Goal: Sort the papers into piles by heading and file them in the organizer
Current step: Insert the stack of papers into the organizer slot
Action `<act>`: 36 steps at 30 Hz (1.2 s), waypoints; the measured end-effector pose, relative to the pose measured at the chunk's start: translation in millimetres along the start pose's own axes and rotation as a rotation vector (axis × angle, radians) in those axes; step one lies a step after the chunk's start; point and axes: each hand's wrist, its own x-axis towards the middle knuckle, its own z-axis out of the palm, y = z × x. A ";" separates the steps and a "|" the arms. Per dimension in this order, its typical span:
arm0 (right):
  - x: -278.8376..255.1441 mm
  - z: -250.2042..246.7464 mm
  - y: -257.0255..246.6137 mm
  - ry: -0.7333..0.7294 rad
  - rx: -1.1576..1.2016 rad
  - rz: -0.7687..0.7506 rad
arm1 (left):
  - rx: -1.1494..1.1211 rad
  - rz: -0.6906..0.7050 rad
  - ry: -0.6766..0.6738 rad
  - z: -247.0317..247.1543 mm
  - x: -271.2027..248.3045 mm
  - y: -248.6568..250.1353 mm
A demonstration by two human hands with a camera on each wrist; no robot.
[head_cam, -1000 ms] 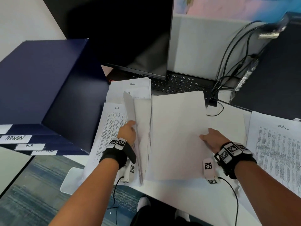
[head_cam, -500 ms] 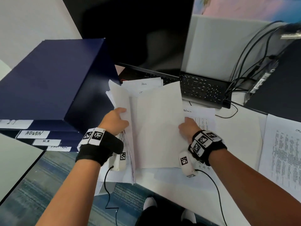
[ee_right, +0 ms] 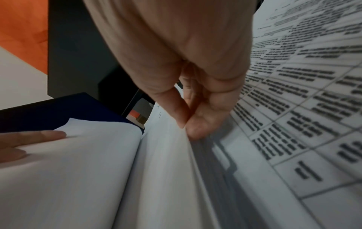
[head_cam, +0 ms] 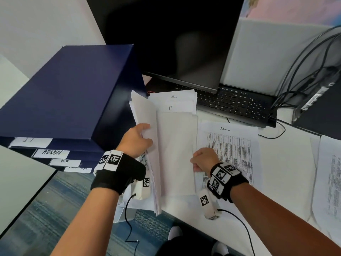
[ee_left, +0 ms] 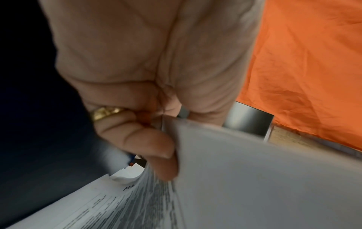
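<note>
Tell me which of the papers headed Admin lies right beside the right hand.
The printed table sheet headed Admin, flat on the desk beside the right hand. The other Admin sheet lies farther back by the keyboard, mostly covered, with only its heading strip showing.

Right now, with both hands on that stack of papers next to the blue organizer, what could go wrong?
1. The stack of papers juts past the desk edge; if the left hand or right hand loosens, sheets may slide to the floor.
2. The held sheets face blank side up, so a heading could be misjudged and land on the wrong pile, such as the Admin sheet beside them.
3. The lifted sheets' corner nearly touches the organizer and might crumple.
</note>
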 end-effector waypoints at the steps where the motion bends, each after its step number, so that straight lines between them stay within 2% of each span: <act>1: 0.2 3.4 -0.2 -0.017 -0.021 -0.019 | -0.002 0.006 -0.001 1.6 0.9 0.9; 5: 0.5 4.8 1.2 -0.072 -0.079 -0.026 | 0.037 0.027 -0.008 13.5 6.2 5.9; 7: 3.1 -5.8 4.4 -0.012 -0.111 -0.043 | 0.080 0.032 -0.037 21.6 9.8 8.1; 10: 17.3 -39.2 13.4 0.193 -0.307 -0.079 | 0.135 0.025 -0.101 37.7 12.9 9.3; 13: 27.5 -76.4 27.4 0.490 -0.510 0.094 | 0.124 0.039 -0.140 60.3 11.1 10.7; 16: 29.4 -102.3 44.8 0.651 -0.453 0.265 | 0.062 0.057 -0.149 83.6 12.0 9.8; 18: 32.9 -111.7 55.2 0.643 -0.424 0.278 | 0.059 0.091 -0.159 98.6 11.6 7.5; 20: 36.4 -116.0 60.2 0.605 -0.368 0.228 | 0.117 0.139 -0.194 115.0 9.9 5.3; 22: 38.1 -116.9 64.1 0.595 -0.293 0.154 | 0.286 0.165 -0.189 132.2 10.8 1.6; 25: 35.0 -119.0 70.3 0.613 -0.232 0.023 | 0.526 0.134 -0.141 151.6 14.7 -0.9; 27: 31.5 -124.7 74.1 0.606 -0.232 -0.001 | 0.649 0.139 -0.152 157.9 17.0 -2.2; 32: 24.3 -152.6 70.0 0.472 -0.366 0.125 | 0.751 0.129 -0.152 159.8 24.7 0.6; 36: 19.4 -165.8 65.3 0.298 -0.476 0.138 | 0.748 0.102 -0.154 156.1 28.0 12.2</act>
